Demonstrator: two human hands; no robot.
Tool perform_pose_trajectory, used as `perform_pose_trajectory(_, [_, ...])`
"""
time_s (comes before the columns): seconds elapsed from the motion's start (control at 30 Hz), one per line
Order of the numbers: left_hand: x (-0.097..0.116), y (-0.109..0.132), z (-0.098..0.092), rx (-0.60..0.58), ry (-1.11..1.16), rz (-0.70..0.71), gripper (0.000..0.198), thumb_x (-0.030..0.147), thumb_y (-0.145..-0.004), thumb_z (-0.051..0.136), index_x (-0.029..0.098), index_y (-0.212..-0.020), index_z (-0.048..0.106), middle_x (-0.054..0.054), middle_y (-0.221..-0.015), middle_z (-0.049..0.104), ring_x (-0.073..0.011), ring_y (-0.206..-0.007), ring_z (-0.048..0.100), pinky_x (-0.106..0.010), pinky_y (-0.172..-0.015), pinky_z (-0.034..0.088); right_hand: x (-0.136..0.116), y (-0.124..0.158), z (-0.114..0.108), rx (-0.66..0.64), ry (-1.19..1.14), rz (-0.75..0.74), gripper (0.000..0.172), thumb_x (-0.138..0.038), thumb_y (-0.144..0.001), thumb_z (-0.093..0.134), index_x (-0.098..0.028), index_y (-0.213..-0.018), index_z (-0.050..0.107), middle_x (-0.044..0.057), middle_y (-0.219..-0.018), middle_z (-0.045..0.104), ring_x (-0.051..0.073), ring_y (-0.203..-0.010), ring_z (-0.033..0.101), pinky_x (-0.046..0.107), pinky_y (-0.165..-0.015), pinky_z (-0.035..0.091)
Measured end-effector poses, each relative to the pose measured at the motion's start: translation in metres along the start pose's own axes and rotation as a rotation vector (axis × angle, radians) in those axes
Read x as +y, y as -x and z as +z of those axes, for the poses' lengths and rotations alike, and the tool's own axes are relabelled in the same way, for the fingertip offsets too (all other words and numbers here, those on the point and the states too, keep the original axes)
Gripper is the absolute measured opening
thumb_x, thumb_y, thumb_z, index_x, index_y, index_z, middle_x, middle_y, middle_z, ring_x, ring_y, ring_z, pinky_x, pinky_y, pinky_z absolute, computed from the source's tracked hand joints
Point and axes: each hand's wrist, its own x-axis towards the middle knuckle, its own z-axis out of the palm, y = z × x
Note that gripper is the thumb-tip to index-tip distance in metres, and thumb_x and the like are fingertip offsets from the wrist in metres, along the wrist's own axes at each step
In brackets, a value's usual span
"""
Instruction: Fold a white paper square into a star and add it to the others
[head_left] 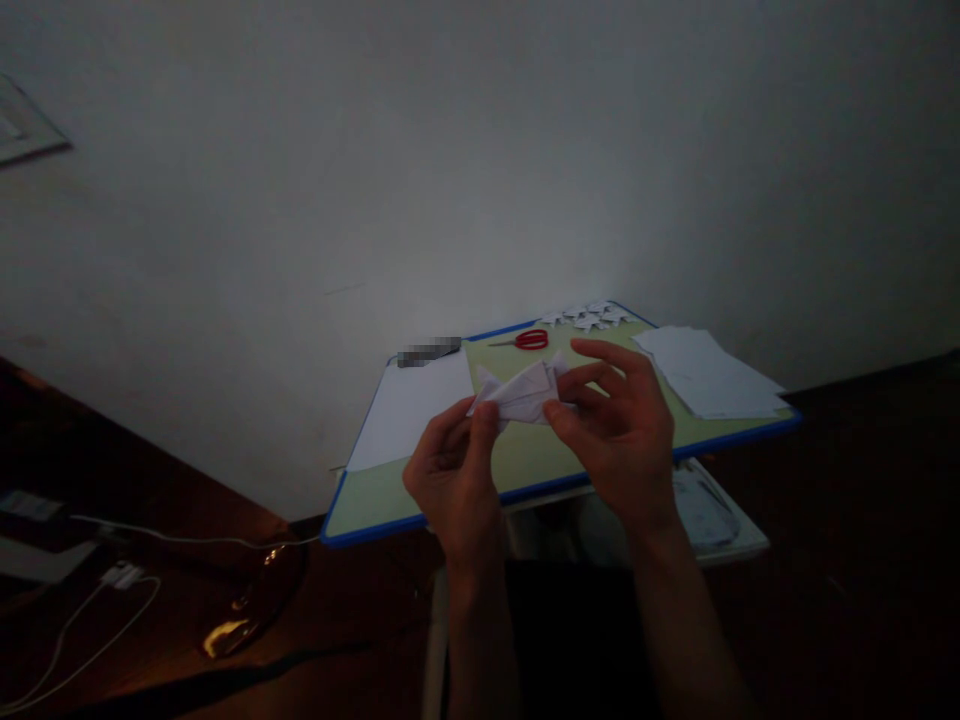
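Left hand [456,482] and right hand [621,430] pinch the folded paper [521,391] at either end; likely light, easily creased, best held by edges.

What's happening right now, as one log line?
left hand: holding folded paper | right hand: holding its other end | scissors: lying on table

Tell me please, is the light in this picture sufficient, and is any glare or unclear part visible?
Head view: light is dim, the wall grey, the floor nearly black; head view: warm glare on a shiny object at lower left; head view: pixel blocks over a dark item near the table's far edge, and the folded paper slightly soft.
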Motion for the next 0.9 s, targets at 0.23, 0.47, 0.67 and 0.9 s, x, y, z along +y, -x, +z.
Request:
perform_pose_trajectory(0.23, [-0.0009, 0.0004, -0.0005, 0.032, -0.025, 0.034, 0.018, 0.029, -0.081, 0.091, 0.019, -0.092, 0.082, -0.001, -0.078, 0.082, -0.0139, -0.07, 0.077, -0.025, -0.069, 0.065, 0.0049, -0.0001, 0.0016, -0.031, -0.085, 0.061, 0.056, -0.013, -0.084, 0.078, -0.032, -0.133, 0.059, -0.004, -0.092, 0.069, 0.016, -0.085, 0.073, 0.036, -0.081, 0.067])
perform_pose_trajectory(0.47, [-0.0025, -0.001, 0.0011, -0.048, -0.015, 0.051, 0.018, 0.035, -0.089, 0.084, 0.02, -0.096, 0.077, 0.0, -0.084, 0.078, -0.0108, -0.075, 0.074, -0.02, -0.07, 0.059, 0.006, -0.0002, 0.0032, -0.019, -0.086, 0.055, 0.054, -0.014, -0.084, 0.078, -0.031, -0.132, 0.06, -0.004, -0.091, 0.067, 0.016, -0.083, 0.073, 0.036, -0.082, 0.067])
perform_pose_trajectory(0.67, [-0.0055, -0.0007, 0.0021, -0.133, 0.083, -0.111, 0.036, 0.041, -0.085, 0.088, 0.021, -0.111, 0.074, -0.003, -0.093, 0.08, -0.0133, -0.08, 0.075, -0.023, -0.074, 0.06, 0.0063, 0.0005, 0.0026, -0.056, -0.098, 0.052, 0.059, -0.015, -0.083, 0.079, -0.031, -0.135, 0.058, -0.004, -0.091, 0.067, 0.017, -0.082, 0.074, 0.037, -0.079, 0.068])
perform_pose_trajectory(0.9, [-0.003, -0.0053, 0.0028, -0.179, 0.115, -0.187, 0.025, 0.035, -0.079, 0.093, 0.016, -0.089, 0.079, -0.002, -0.082, 0.079, -0.0099, -0.069, 0.071, -0.019, -0.068, 0.056, 0.0054, 0.0002, 0.0014, -0.09, -0.101, 0.094, 0.059, -0.017, -0.082, 0.083, -0.033, -0.135, 0.06, -0.004, -0.091, 0.072, 0.016, -0.08, 0.075, 0.035, -0.078, 0.069])
